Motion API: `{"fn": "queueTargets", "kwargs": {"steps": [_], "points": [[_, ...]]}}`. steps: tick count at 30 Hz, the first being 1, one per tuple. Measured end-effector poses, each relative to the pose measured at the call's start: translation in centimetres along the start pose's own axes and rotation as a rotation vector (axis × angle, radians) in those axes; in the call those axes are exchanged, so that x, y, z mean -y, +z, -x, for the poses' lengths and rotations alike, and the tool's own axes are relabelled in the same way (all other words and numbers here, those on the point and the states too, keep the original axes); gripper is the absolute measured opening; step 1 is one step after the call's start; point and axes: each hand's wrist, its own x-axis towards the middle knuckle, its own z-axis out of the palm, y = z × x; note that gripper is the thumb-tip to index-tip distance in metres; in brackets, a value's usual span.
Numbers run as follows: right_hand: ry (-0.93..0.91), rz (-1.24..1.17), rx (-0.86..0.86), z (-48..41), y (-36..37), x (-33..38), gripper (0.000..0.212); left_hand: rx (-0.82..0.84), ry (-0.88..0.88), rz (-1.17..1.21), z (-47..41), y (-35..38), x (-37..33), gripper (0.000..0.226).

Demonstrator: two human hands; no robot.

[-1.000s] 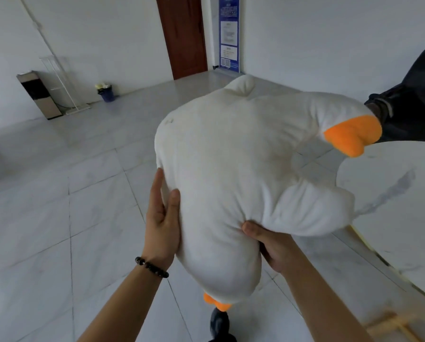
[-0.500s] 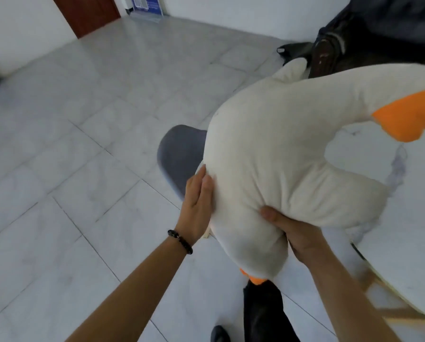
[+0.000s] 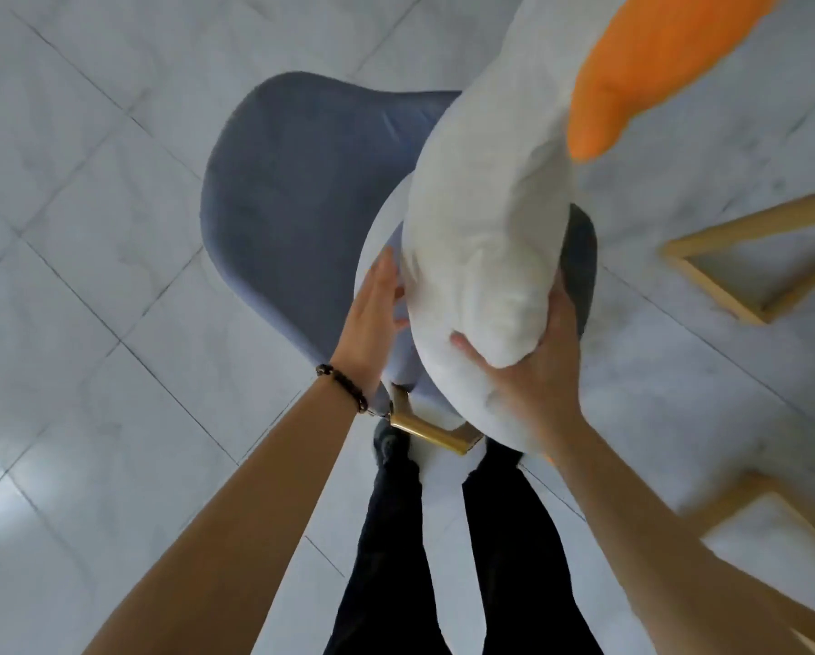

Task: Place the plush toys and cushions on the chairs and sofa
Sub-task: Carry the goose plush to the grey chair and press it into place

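A big white goose plush toy (image 3: 485,219) with an orange beak fills the upper right of the head view and hangs just over a grey-blue upholstered chair (image 3: 296,191). My right hand (image 3: 533,371) grips the toy's lower body from underneath. My left hand (image 3: 372,319) lies flat against the toy's left side, fingers straight. The toy hides most of the chair's seat. Whether the toy rests on the seat I cannot tell.
The chair's gold metal leg (image 3: 429,430) shows below the seat, close to my feet and dark trousers (image 3: 443,550). Light wooden table legs (image 3: 746,271) stand on the right. Grey marble floor tiles (image 3: 88,229) spread to the left.
My view has tipped down from the room to straight over the chair. The goose toy has come down over the seat, both hands still on it.
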Motion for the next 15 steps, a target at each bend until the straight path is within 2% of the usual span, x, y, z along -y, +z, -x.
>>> {"fn": "queueTargets", "kwargs": {"steps": [1, 3, 5, 6, 8, 11, 13, 14, 15], "points": [[-0.060, 0.142, 0.033, -0.7, 2.2, -1.8, 0.111, -0.004, -0.031, 0.042, -2.2, -0.7, 0.6, 0.049], [-0.072, 0.358, 0.303, -2.0, 5.7, -5.4, 0.130, -0.041, -0.103, 0.078, -5.1, -2.2, 1.8, 0.045], [-0.084, 0.479, 0.597, -2.5, 8.4, -8.3, 0.134, -0.136, -0.224, 0.028, -6.6, -3.6, 3.8, 0.033], [-0.130, 0.513, 0.632, -2.5, 9.3, -9.4, 0.133, -0.185, -0.265, 0.022, -6.6, -4.4, 4.6, 0.030], [-0.180, 0.538, 0.580, -2.2, 10.0, -10.2, 0.132, -0.243, -0.312, 0.120, -6.2, -5.3, 5.6, 0.030], [-0.086, 0.393, 0.404, -1.4, 9.6, -10.3, 0.139, -0.104, -0.255, -0.076, -6.1, -5.4, 5.6, 0.047], [0.112, 0.378, 0.333, -1.3, 9.2, -10.5, 0.159, -0.038, -0.215, -0.249, -6.5, -5.1, 5.6, 0.090], [0.248, 0.371, 0.334, -1.6, 9.2, -10.6, 0.168, -0.028, -0.203, -0.337, -6.8, -4.7, 5.6, 0.114], [0.383, 0.328, 0.361, -2.1, 9.3, -10.7, 0.174, -0.060, -0.207, -0.380, -7.2, -4.1, 5.7, 0.127]]}}
